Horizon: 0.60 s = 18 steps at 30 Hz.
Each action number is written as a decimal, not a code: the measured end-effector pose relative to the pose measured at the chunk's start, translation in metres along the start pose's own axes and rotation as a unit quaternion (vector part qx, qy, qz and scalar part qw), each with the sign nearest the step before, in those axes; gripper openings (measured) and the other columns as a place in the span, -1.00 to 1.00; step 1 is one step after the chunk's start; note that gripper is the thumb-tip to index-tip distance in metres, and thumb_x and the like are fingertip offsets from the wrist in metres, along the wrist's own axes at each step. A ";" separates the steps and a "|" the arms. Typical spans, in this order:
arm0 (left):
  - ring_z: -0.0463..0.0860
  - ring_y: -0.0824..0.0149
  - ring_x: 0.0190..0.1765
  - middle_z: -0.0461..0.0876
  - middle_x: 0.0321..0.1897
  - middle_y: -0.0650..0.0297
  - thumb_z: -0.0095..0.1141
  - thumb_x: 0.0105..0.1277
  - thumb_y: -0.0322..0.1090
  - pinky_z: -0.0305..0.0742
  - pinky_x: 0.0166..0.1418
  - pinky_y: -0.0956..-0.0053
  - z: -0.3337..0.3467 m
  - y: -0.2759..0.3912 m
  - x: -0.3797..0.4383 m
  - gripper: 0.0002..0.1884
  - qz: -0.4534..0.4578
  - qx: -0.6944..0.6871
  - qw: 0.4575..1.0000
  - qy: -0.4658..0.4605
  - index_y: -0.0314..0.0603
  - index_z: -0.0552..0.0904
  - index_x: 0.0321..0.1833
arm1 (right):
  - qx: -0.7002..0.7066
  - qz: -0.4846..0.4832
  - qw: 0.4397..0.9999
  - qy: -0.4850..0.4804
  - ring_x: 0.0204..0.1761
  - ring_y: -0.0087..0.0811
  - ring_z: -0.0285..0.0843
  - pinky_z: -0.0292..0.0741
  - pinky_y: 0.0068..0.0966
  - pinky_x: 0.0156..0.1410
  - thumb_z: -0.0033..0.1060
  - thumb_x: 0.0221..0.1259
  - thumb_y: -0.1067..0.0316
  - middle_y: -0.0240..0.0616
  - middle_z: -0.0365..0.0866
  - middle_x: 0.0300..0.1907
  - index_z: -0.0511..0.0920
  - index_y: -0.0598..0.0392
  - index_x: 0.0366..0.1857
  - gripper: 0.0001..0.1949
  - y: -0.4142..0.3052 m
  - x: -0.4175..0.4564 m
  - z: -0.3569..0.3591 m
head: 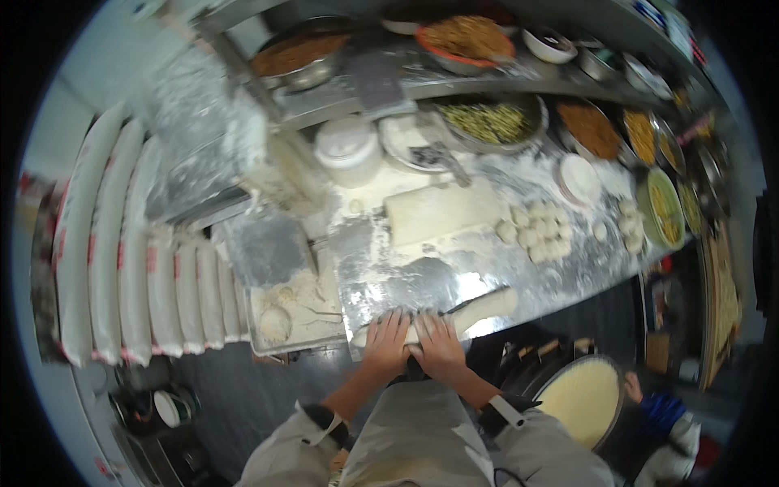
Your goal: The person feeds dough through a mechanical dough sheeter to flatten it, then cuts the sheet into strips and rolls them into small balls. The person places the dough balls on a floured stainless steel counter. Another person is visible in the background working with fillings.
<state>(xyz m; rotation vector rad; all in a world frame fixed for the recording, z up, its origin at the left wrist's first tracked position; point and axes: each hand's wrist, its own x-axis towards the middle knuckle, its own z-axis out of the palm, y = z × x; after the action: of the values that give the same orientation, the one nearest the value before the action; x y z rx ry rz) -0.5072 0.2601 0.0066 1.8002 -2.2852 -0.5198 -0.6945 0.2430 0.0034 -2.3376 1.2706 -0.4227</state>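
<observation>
A long roll of dough [487, 309] lies along the near edge of the floured metal worktable [389, 286]. My left hand [388, 341] presses flat on its left part, fingers pointing away from me. Close beside it, my right hand [439, 344] rests on the same roll with fingers extended. The roll's thicker right end sticks out past my right hand; a short tip shows left of my left hand. Farther back lies a flat folded sheet of dough [444, 210], with a cluster of small dough pieces [538, 230] to its right.
A flour tray [298, 348] with a scoop adjoins the table at left, beside stacked flour sacks [131, 262]. Bowls of filling [493, 125] line the back and the shelf above. At lower right stand a large round vat [581, 402] and another person's hand [633, 387].
</observation>
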 end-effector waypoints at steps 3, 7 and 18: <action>0.41 -0.20 0.66 0.49 0.61 -0.12 0.41 0.41 0.26 0.22 0.67 -0.36 0.007 0.001 -0.016 -0.10 0.016 0.019 0.998 -0.060 -0.23 0.50 0.64 | -0.009 0.000 0.978 -0.209 0.76 0.05 0.23 0.17 0.11 0.81 0.33 0.54 0.03 0.02 0.35 0.72 0.37 0.20 0.69 -0.25 0.023 -0.020 -0.020; 0.83 -0.09 0.12 0.82 0.10 -0.03 0.45 0.39 0.19 0.67 0.26 -0.11 0.003 -0.041 0.037 -0.27 -0.068 -0.036 0.983 -0.168 -0.16 0.62 0.45 | -0.174 -0.038 0.980 0.084 0.65 0.11 0.34 0.13 0.18 0.80 0.16 0.62 -0.08 0.15 0.51 0.55 0.54 0.26 0.50 -0.36 0.094 0.081 -0.033; 0.83 -0.28 -0.01 0.85 -0.18 -0.10 0.34 0.32 -0.18 0.70 0.09 -0.14 -0.089 -0.169 -0.041 -0.71 -0.138 0.146 0.943 -0.264 -0.13 0.78 0.03 | -0.045 0.063 0.992 0.095 0.70 0.17 0.24 0.23 0.14 0.78 0.31 0.55 -0.08 0.14 0.36 0.66 0.40 0.24 0.64 -0.24 0.145 -0.010 -0.038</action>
<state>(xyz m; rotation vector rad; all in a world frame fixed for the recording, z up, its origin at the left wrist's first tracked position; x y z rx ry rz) -0.3133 0.2521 0.0264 2.3883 -2.5631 -0.8350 -0.8200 0.1734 -0.0398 -2.3177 1.5471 -0.5675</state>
